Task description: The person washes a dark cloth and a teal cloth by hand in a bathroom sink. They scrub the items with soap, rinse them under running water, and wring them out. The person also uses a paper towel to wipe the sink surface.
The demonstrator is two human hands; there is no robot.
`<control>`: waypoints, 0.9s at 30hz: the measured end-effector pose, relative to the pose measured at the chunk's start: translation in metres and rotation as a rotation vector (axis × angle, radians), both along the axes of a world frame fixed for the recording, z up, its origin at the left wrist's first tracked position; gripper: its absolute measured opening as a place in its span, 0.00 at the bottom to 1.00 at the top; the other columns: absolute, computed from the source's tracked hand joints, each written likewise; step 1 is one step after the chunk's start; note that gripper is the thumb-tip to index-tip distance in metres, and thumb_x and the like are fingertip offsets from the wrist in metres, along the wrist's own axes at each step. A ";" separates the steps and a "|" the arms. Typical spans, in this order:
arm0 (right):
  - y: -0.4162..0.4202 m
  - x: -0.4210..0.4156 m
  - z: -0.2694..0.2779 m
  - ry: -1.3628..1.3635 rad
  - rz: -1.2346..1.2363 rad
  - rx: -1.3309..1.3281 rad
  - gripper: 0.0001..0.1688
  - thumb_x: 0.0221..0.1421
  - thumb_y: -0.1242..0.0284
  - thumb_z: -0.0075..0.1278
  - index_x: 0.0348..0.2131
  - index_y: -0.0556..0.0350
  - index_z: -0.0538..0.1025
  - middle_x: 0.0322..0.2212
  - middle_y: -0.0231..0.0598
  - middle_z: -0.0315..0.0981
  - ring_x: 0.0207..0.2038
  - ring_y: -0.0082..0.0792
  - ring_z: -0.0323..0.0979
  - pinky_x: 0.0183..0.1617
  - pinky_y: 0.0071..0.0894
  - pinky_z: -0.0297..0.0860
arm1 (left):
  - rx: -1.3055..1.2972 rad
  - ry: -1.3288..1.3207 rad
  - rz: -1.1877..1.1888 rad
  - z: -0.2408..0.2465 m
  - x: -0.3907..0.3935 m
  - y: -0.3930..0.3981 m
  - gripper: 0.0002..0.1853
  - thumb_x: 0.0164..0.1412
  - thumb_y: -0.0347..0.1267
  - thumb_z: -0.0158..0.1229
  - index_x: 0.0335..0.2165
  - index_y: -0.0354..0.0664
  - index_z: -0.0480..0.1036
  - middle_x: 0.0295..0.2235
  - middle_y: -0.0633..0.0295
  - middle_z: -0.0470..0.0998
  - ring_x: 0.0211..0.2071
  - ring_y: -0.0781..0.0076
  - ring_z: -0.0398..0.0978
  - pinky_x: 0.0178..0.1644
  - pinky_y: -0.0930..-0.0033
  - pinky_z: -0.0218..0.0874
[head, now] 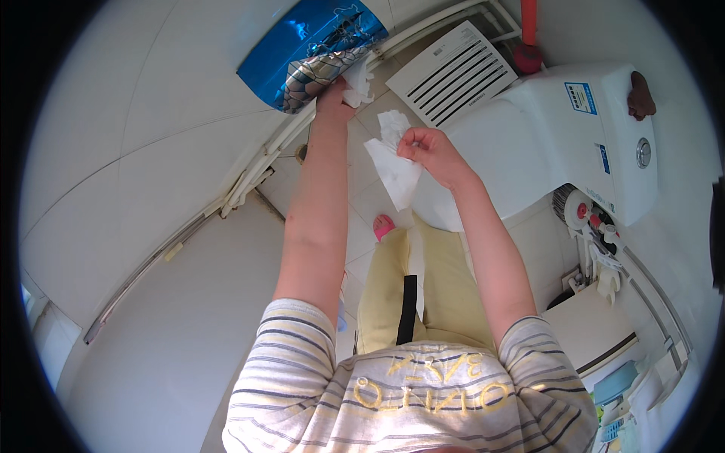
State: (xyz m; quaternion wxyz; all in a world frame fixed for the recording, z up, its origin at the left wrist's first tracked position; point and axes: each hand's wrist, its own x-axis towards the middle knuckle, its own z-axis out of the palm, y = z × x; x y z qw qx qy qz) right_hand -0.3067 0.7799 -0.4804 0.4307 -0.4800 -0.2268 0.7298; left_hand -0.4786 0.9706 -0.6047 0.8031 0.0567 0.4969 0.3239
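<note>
My left hand point(335, 103) reaches up under the lower edge of a shiny blue and silver wall-mounted paper holder point(317, 51). White tissue point(358, 85) hangs beside its fingers; the holder and the tissue partly hide them, so its grip cannot be told. Over the front of the white toilet point(487, 153), my right hand point(427, 152) pinches a crumpled piece of white toilet paper point(396, 175) between thumb and fingers. One end of that paper sticks up and a wider flap hangs down. A gap separates the two pieces of paper.
A white box or panel with dark stripes point(453, 73) stands beside the toilet. White pipes point(249, 181) run along the left wall. At right are a round brush point(566, 204), metal rails point(651, 266) and a white cabinet point(595, 323). A red pipe point(528, 25) rises behind the toilet.
</note>
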 end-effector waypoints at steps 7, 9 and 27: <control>-0.132 0.046 0.063 -0.085 -0.508 -0.147 0.05 0.52 0.73 0.54 0.28 0.54 0.73 0.25 0.24 0.69 0.28 0.15 0.62 0.33 0.17 0.60 | -0.082 0.301 -0.454 0.078 0.007 -0.106 0.35 0.55 0.46 0.57 0.55 0.40 0.56 0.51 0.56 0.66 0.50 0.62 0.66 0.53 0.57 0.57; -0.164 0.042 0.085 -0.115 -0.647 -0.122 0.06 0.52 0.71 0.55 0.29 0.54 0.73 0.25 0.23 0.68 0.28 0.15 0.62 0.33 0.17 0.60 | 0.083 0.102 -0.711 0.121 0.011 -0.162 0.38 0.55 0.48 0.56 0.56 0.38 0.55 0.50 0.57 0.67 0.50 0.65 0.66 0.53 0.62 0.57; -0.516 -0.052 0.271 -1.591 -1.218 -0.129 0.07 0.45 0.81 0.52 0.30 0.58 0.72 0.28 0.41 0.70 0.29 0.44 0.71 0.30 0.39 0.68 | 0.652 -0.476 -1.232 0.371 0.110 -0.585 0.08 0.59 0.29 0.54 0.36 0.35 0.74 0.40 0.64 0.73 0.40 0.77 0.69 0.44 0.74 0.60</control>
